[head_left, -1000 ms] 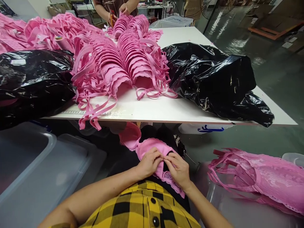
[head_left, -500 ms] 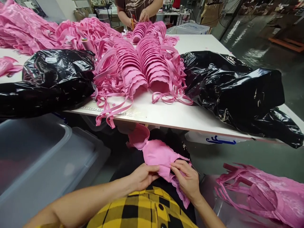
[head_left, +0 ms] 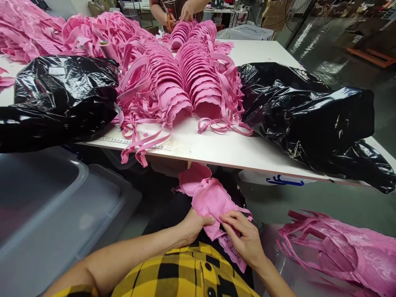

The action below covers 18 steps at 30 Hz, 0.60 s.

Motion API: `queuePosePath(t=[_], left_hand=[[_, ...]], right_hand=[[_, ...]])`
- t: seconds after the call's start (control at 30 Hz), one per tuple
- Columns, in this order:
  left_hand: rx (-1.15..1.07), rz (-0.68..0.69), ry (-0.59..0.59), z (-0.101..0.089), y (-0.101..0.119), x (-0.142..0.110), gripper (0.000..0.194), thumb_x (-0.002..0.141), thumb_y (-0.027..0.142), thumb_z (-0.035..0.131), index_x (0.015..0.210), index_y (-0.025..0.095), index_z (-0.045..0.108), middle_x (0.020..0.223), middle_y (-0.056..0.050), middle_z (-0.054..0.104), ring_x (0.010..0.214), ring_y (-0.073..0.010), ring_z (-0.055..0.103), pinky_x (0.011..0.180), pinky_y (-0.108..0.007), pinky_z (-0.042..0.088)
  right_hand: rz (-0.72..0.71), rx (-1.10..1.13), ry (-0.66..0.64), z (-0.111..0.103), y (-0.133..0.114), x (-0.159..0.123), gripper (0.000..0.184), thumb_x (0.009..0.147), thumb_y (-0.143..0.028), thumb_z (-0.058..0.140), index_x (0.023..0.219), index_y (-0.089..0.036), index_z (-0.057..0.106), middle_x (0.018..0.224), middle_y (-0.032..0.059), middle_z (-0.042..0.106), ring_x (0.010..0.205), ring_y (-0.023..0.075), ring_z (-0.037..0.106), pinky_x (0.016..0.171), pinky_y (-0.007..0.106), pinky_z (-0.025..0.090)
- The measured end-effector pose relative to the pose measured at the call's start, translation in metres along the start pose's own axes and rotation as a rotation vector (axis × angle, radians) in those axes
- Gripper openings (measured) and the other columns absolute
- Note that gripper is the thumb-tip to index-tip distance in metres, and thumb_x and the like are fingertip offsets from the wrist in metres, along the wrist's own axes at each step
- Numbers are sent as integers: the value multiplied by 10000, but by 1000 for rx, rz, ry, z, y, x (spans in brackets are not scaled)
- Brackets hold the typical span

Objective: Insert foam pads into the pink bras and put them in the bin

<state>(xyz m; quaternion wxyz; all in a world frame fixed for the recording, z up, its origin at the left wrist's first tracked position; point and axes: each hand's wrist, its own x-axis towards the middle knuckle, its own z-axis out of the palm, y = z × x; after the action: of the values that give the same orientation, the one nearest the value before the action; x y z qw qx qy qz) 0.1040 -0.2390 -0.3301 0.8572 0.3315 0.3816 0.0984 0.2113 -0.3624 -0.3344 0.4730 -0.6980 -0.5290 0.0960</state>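
A pink padded bra with lace trim lies over my lap, below the table's front edge. My left hand is closed on the lower edge of the nearer cup, thumb on top and the other fingers underneath. With its fingertips pinched, my right hand grips the same bra at the cup's side edge. The lace band hangs down under my right wrist. The bra's other cup points away from me towards the table.
Nested rows of pink bras stand on the white table, between a left black plastic bag and a right black bag. Clear bins stand at left. More pink bras lie at right. A co-worker's hands work opposite.
The bra's far cup has shifted right and tilted. My left hand has moved slightly right and up along the cup, while my right hand keeps its pinch.
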Motion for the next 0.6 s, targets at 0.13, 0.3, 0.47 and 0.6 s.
queuePosePath(t=[0.13,0.3,0.47,0.6], left_hand=[[-61,-25,-58,4,2,-1,562,467,9,711,1007,139,628,945,-63,664,905,-214,596,922,-373,413],[-74,-41,6,6,-1,1,457,467,12,716,902,130,638,863,-47,666,844,-195,602,896,-357,425],[-95,-162,96,4,-1,1,349,453,-34,673,773,101,635,724,-30,645,712,-162,594,795,-319,457],[-79,-174,105,6,0,0,371,447,-58,668,778,106,642,713,-18,644,681,-144,584,762,-297,459]], right_hand=[[-57,-18,47,-2,-2,-8,256,837,-79,532,1018,-200,665,875,67,656,823,162,629,706,259,531],[-35,-67,150,17,-1,-8,256,844,-71,517,1008,-201,665,885,73,634,818,159,619,697,260,529],[-117,-72,-92,10,6,-15,361,856,-93,485,1189,-196,578,1034,111,606,983,202,586,804,321,537],[-213,-121,-100,-1,9,-19,454,854,-36,450,1263,-221,518,1053,102,613,1005,201,579,830,342,534]])
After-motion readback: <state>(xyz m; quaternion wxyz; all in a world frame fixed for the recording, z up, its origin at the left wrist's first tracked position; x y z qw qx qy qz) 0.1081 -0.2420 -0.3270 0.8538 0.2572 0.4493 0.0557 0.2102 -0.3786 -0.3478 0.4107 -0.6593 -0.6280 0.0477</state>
